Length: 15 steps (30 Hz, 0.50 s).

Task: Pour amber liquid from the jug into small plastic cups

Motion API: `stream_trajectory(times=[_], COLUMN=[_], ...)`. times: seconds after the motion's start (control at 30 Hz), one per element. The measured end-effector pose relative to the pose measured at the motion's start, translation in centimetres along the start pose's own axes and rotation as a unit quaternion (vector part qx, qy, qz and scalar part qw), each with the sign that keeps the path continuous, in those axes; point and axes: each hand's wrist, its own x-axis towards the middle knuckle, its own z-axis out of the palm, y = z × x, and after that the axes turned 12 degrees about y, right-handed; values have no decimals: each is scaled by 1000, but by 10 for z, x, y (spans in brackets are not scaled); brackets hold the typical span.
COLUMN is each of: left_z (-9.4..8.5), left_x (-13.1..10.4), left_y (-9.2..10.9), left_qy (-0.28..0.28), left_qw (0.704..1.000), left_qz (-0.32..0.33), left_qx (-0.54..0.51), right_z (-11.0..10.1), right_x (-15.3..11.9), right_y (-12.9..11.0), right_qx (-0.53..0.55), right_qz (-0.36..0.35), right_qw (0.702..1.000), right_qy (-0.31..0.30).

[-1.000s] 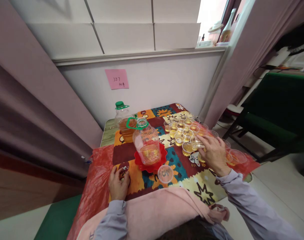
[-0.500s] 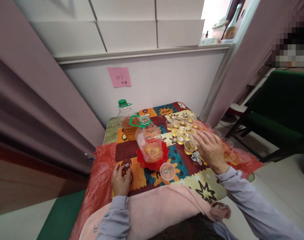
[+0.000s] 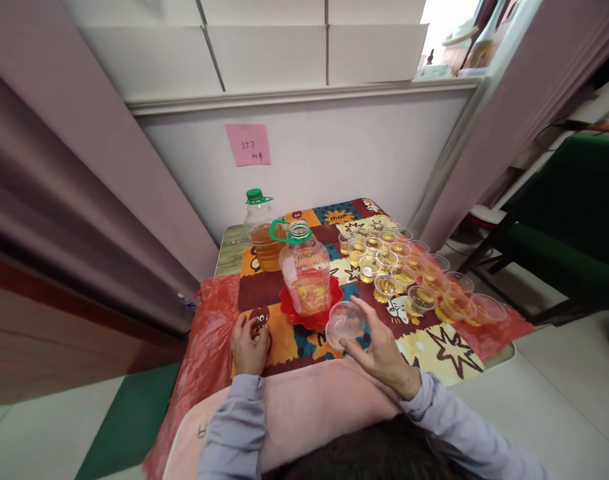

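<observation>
Since the earlier frame, one right hand (image 3: 381, 353) has shifted from the filled cups to the near edge of the table, at the clear cup.

Pink cloth (image 3: 314, 400), one: nearest, along the table's near edge, beneath both forearms.

Left hand (image 3: 251, 347), one: on the patterned tablecloth (image 3: 279, 337), fingers loosely curled, thumb a little apart, no object visible in them.

Clear plastic cup (image 3: 347, 321), one: no liquid visible, between the right thumb and fingers, just beside the red dish. Whether its base touches the cloth, cannot tell.

Red plastic sheeting (image 3: 209, 333): at the table's left side, with more at the right beneath some cups.

Scalloped red dish (image 3: 337, 293), one: under the open bottle.

Green-handled bottles, two. First, open bottle (image 3: 307, 273): mouth bare, yellow liquid low inside, standing in the dish. Second, capped bottle (image 3: 265, 243): green cap, amber liquid, behind and to the left of the first.

Filled cups (image 3: 385, 287), roughly twenty: clear, yellow liquid, closely grouped on the right of the table; overlapping rims prevent an exact count.

Green chair (image 3: 569, 207), one: beyond the table's right side.

Pink paper (image 3: 248, 145), one: on the wall, handwritten "357" with smaller characters below.
</observation>
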Motion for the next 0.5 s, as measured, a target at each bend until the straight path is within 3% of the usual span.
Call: stream_trajectory(times=[0.17, 0.37, 0.5], left_z=[1, 2, 3], left_x=[-1, 2, 4], left_y=[-1, -4, -6], left_qy=[2, 4, 8], left_qw=[1000, 1000, 1000], left_qz=[2, 5, 8], left_qx=[0, -5, -9], right_z=[-6, -53, -79], right_x=[-11, 24, 56], right_y=[14, 55, 97], right_qx=[-64, -208, -336], right_qz=[-33, -28, -29], right_qw=[997, 974, 941], right_qy=[1, 80, 4])
